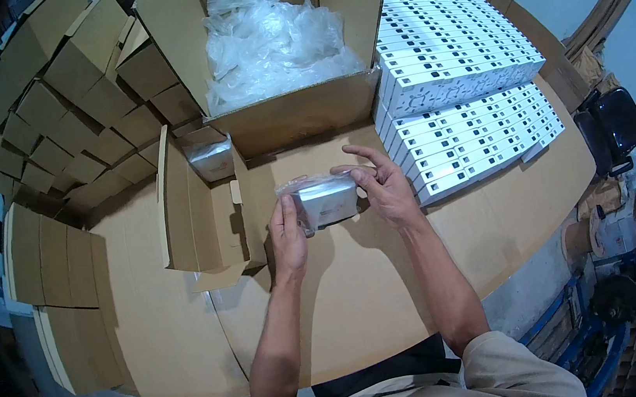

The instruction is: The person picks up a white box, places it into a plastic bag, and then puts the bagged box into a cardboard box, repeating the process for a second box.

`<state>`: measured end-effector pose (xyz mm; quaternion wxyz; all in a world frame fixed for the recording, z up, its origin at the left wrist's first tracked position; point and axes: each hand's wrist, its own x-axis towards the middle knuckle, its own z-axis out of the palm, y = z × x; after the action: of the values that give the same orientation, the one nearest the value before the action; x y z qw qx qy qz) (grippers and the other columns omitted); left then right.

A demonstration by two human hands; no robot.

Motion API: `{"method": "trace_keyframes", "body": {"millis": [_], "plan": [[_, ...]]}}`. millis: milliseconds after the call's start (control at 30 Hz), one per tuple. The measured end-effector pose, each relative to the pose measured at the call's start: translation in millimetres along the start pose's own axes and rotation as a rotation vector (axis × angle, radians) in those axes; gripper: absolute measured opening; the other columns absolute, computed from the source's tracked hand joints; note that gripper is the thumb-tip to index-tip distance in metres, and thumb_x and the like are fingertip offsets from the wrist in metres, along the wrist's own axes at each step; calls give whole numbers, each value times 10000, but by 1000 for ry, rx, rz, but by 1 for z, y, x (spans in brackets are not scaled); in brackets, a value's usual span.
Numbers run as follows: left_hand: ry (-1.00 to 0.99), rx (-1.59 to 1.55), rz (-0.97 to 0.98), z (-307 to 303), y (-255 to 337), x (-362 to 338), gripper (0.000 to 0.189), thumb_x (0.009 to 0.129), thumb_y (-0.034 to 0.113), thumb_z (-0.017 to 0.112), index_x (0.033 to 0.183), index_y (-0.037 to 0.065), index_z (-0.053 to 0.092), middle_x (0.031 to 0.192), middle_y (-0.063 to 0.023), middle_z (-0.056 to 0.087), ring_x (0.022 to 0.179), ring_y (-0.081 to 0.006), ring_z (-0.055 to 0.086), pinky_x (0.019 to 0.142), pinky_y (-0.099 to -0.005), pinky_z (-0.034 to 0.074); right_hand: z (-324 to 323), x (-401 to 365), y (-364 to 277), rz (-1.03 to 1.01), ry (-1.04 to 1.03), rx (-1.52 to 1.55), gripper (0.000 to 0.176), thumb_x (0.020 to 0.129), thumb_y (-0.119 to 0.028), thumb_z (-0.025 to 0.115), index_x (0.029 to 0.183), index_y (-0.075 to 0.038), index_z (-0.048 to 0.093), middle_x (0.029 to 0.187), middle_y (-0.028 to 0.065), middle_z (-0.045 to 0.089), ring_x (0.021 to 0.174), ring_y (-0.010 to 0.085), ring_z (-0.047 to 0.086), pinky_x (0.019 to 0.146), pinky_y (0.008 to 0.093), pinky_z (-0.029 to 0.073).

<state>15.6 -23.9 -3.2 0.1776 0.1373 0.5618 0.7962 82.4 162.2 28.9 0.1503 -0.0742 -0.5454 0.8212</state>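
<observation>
Between my two hands, above the cardboard-covered table, is a white boxy item in a clear plastic bag (326,201). My left hand (289,237) grips the bag's left end, thumb in front. My right hand (386,191) pinches the bag's upper right edge between thumb and a finger, with another finger stretched out. Just left of my left hand stands an open narrow cardboard box (214,218), with one bagged white item (212,161) at its far end.
A large carton (297,118) of clear plastic bags (269,43) stands behind. Stacked white units (468,138) fill the back right. Many small cardboard boxes (65,110) are piled at the left. A black chair (612,126) stands beyond the right edge.
</observation>
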Motion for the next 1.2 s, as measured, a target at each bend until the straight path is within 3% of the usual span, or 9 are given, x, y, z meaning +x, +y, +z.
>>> {"method": "trace_keyframes", "body": {"millis": [133,300,400,500,600,733,900,1033,1200], "plan": [[4,-89,-8,-4,-5,3,508,1146,409,363,1389,26,591,1335,-85,628,1265,-186,563,1104,-360,425,3,-3,-3,-75,-105,-43,561,933,-34,748,1449,-46,529,1249,161,712,1054,166,687,915,292,556],[-8,-91,-20,-4,-4,4,527,1151,411,329,1381,16,590,1347,-97,618,1269,-195,559,1112,-364,419,0,-6,-4,42,-120,-406,588,901,-6,772,1442,-98,558,1100,72,683,1000,135,653,854,281,544],[-26,-154,-12,-3,3,2,425,1128,337,467,1374,13,592,1346,-95,617,1269,-190,556,1102,-347,431,-2,-4,0,7,-122,-378,545,895,-11,783,1401,-78,594,1093,63,687,969,127,650,832,277,541],[-49,86,132,4,12,-2,366,1053,197,639,1363,9,590,1304,-79,637,1208,-179,591,1044,-327,478,-3,-3,3,6,-117,-331,449,890,-6,783,1318,-32,652,1104,57,707,960,123,657,833,283,543],[-40,109,22,-1,10,-2,353,963,62,737,1296,11,632,1234,-66,666,1124,-163,629,960,-306,522,-3,-4,-4,40,-137,-393,329,892,6,771,1215,2,709,1105,55,732,979,121,666,860,296,554],[-66,162,123,-5,3,0,203,970,58,728,1162,16,678,1163,-68,690,1032,-135,640,885,-290,531,-5,-5,-3,19,-154,-343,216,907,2,755,1123,3,753,1103,70,757,1003,114,667,907,313,568],[-65,173,173,-2,6,0,103,982,82,721,1038,18,661,1132,-77,700,985,-114,623,856,-273,517,-9,-4,0,9,-139,-389,120,930,-47,756,1028,21,743,1068,76,768,901,97,664,804,294,588],[5,178,87,2,12,-2,163,996,114,716,957,36,578,1111,-89,706,980,-120,628,838,-278,528,-12,-3,2,-9,-106,-414,145,940,-106,773,916,13,695,988,67,768,809,82,644,663,255,557],[48,171,104,9,18,-2,247,1005,155,716,913,60,507,1095,-115,714,975,-131,639,819,-297,544,-12,-3,7,-50,-70,-379,216,943,-132,783,861,-14,622,856,43,714,760,57,600,615,241,503]]}}
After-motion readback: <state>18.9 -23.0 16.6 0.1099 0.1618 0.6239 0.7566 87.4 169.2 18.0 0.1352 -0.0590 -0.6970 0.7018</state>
